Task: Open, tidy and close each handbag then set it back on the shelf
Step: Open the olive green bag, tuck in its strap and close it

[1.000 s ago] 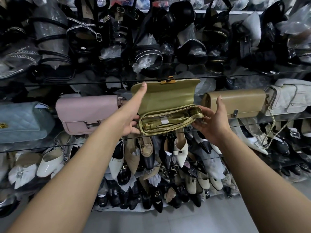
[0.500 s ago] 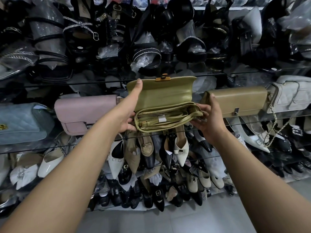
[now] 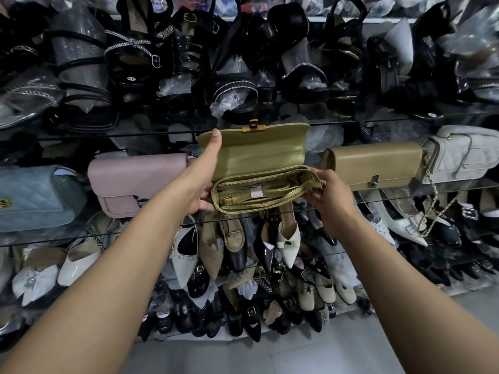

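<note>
I hold the olive handbag (image 3: 259, 160) open before the shelf (image 3: 459, 190), long axis left-right: left hand (image 3: 201, 182) grips its left end, one finger up the raised flap (image 3: 256, 143), right hand (image 3: 330, 197) fingers (image 3: 316, 176) pinch its right end, so left looks nearer to close it.

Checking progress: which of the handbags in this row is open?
The olive-green leather handbag between the left hand and right hand: flap raised; the pink handbag and tan handbag flanking it are closed.
</note>
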